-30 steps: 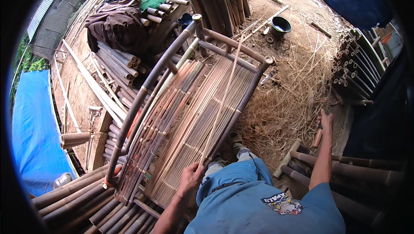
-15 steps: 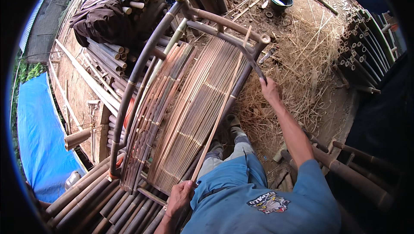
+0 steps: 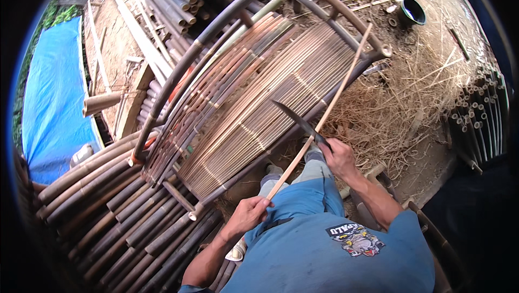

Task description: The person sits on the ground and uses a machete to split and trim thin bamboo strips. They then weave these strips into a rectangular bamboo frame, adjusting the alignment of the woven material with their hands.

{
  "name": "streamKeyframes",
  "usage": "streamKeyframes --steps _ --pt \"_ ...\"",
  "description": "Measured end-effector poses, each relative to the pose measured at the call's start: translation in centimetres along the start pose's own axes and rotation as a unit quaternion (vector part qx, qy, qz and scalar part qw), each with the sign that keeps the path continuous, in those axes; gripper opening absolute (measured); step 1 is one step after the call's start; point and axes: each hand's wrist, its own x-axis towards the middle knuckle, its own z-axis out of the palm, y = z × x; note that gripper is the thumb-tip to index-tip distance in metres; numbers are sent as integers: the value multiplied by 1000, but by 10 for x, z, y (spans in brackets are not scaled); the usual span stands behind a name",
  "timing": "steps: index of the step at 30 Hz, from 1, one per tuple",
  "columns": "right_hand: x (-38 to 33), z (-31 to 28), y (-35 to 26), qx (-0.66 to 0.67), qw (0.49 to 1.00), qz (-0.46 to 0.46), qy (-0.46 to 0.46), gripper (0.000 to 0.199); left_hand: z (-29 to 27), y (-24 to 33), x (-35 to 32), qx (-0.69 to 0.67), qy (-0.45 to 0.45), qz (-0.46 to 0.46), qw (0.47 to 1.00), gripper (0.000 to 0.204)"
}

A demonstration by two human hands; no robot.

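My left hand (image 3: 250, 213) grips the near end of a long thin bamboo strip (image 3: 330, 106) that slants up and away to the right. My right hand (image 3: 338, 157) holds the handle of a dark knife (image 3: 297, 119), whose blade points up-left and lies against the strip near its middle. Just beyond both hands stands a curved bamboo frame (image 3: 216, 22) filled with a panel of thin slats (image 3: 259, 109). My blue trousers and shirt fill the lower middle.
Thick bamboo poles (image 3: 108, 206) are piled at lower left, with more poles (image 3: 173, 1) at the top. A blue tarp (image 3: 51, 98) lies far left. Dry shavings (image 3: 400, 104) cover the ground on the right, near a dark bucket (image 3: 413, 11) and cut pole ends (image 3: 481, 120).
My right hand came back from the frame's far corner and now holds the knife against the strip. My left hand rose and closed on the strip's near end.
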Motion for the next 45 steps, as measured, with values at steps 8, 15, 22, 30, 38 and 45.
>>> streamKeyframes --steps 8,15,22,30,38,45 --pt "6 -10 -38 494 833 217 122 59 -57 -27 -26 -108 -76 67 989 58" --pt "-17 88 -64 675 663 270 178 55 -126 -106 -75 95 -19 203 974 35" --pt "-28 215 -149 712 637 264 133 36 -195 -217 -123 220 132 222 940 22" --pt "-16 283 -171 685 669 273 95 30 -220 -283 -142 217 306 286 882 18" --pt "51 273 -253 552 803 219 -43 47 -301 -224 -99 57 497 460 734 18" --pt "41 299 -229 454 799 357 -170 46 -328 -59 -22 -108 372 421 820 31"
